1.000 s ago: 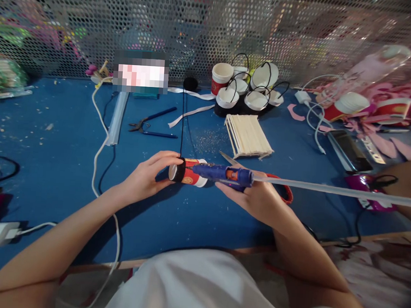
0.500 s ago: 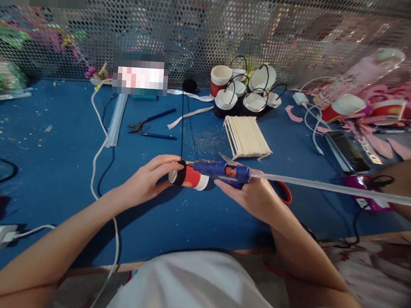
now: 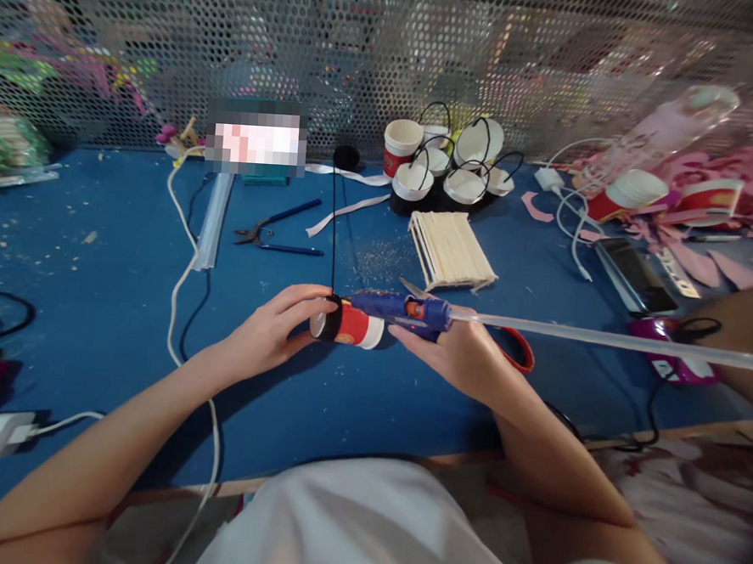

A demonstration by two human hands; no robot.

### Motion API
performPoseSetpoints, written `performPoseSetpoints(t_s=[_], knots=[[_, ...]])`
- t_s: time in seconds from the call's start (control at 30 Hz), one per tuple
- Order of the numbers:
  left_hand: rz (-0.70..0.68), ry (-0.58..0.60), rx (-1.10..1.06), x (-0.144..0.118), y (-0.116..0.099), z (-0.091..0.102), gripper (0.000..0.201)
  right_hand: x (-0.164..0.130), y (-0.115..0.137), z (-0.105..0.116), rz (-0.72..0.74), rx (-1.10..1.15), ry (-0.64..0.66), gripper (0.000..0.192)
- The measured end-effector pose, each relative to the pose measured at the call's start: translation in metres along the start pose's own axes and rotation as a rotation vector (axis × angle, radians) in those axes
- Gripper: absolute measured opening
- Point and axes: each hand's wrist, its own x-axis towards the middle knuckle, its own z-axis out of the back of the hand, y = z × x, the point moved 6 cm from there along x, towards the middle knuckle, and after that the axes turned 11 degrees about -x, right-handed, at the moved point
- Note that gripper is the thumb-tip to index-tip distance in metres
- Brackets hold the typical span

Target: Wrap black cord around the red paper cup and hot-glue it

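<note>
My left hand [image 3: 285, 323] is closed around the base end of a red and white paper cup [image 3: 356, 325], which lies on its side just above the blue table. Black yarn [image 3: 335, 228] is wound around that end, and its strand runs back to a black ball of yarn [image 3: 347, 157]. My right hand [image 3: 455, 346] grips a blue hot glue gun [image 3: 381, 308], its nozzle pointing left at the edge of the yarn band. Whether the nozzle touches the cup I cannot tell. A long clear glue stick [image 3: 603, 337] sticks out of the gun's back end.
Several paper cups with black handles [image 3: 464, 185] stand at the back beside a raft of wooden sticks [image 3: 455, 248]. Blue-handled pliers [image 3: 278, 223] lie left of centre. Scissors with a red handle [image 3: 522, 350] lie partly under my right hand. A phone [image 3: 635, 277] is at right; a white cable [image 3: 174, 304] crosses at left.
The glue gun has shifted very slightly left along the cup. My left hand and the cup look almost still.
</note>
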Motion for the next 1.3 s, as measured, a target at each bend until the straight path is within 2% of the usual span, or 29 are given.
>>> performPoseSetpoints(t_s=[0.47, 0.6, 0.97, 1.3], knots=[[0.296, -0.050, -0.318, -0.001, 0.020, 0.001, 0.050, -0.007, 0.013, 0.008, 0.106, -0.062, 0.104, 0.020], [0.362, -0.067, -0.418, -0.003, 0.024, -0.002, 0.051, -0.009, 0.013, 0.006, 0.127, -0.114, 0.106, 0.023], [0.531, -0.077, -0.517, -0.008, 0.032, -0.006, 0.055, -0.014, 0.010, 0.005, 0.136, -0.024, 0.074, 0.017], [0.531, -0.097, -0.572, -0.008, 0.034, -0.007, 0.053, -0.013, 0.012, 0.005, 0.129, -0.024, 0.104, 0.017]])
